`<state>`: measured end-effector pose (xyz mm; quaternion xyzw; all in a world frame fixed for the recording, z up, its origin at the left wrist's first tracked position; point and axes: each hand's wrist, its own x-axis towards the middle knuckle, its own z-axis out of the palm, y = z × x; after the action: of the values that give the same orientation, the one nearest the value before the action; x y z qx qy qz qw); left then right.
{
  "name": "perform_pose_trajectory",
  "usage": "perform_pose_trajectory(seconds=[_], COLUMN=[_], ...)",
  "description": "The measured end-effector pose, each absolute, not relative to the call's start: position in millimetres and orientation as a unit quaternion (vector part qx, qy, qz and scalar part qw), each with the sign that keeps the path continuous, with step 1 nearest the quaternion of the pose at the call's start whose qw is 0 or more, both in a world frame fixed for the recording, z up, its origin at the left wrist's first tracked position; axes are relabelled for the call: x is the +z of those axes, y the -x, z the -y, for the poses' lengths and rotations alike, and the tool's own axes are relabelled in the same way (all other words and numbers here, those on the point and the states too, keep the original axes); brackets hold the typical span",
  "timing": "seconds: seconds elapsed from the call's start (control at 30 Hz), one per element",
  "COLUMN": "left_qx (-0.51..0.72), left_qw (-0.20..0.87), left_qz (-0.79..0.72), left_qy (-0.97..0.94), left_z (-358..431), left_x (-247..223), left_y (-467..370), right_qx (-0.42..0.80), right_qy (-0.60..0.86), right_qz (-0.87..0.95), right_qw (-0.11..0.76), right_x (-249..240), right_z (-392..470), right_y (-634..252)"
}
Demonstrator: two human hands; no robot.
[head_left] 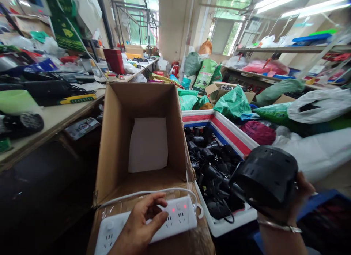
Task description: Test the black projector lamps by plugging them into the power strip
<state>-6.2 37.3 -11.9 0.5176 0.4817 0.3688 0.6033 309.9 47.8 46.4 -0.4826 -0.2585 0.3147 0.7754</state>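
Note:
My left hand rests on a white power strip with red lit indicators; its fingertips press on the strip's top. The strip lies on the near flap of an open cardboard box that holds a white sheet. My right hand grips a round black device with vent slots, held above a white bin with red and blue stripes. The bin is full of several similar black devices with cords.
A workbench on the left carries tools, cables and a yellow-black tool. Green and white plastic bags pile up behind the bin. Shelves run along the right wall. A blue crate edge sits under my right arm.

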Motion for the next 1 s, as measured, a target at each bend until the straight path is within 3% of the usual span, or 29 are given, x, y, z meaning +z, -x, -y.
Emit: perform_pose_trajectory(seconds=[0.13, 0.3, 0.5, 0.73, 0.9, 1.0], left_qx=[0.366, 0.353, 0.33, 0.292, 0.257, 0.314], left_qw=[0.516, 0.335, 0.324, 0.425, 0.601, 0.674], left_qz=[-0.417, -0.346, -0.42, -0.425, -0.367, -0.363], left_qy=[-0.653, -0.802, -0.781, -0.745, -0.662, -0.562], left_z=[-31, -19, -17, -32, -36, -33], left_x=[9, 20, 25, 48, 46, 41], left_y=[-6, -17, -11, 13, 26, 34], right_qx=[0.401, 0.51, 0.646, 0.664, 0.705, 0.727], right_qy=[0.433, 0.499, 0.443, 0.472, 0.477, 0.409], right_qz=[0.177, 0.182, 0.166, 0.139, 0.174, 0.269], right_qw=[0.787, 0.676, 0.598, 0.564, 0.495, 0.481], right_x=[44, 21, 8, -9, -5, -6], right_z=[-45, -41, -39, -39, -38, -37], right_y=[-264, -207, -165, -168, -175, -192])
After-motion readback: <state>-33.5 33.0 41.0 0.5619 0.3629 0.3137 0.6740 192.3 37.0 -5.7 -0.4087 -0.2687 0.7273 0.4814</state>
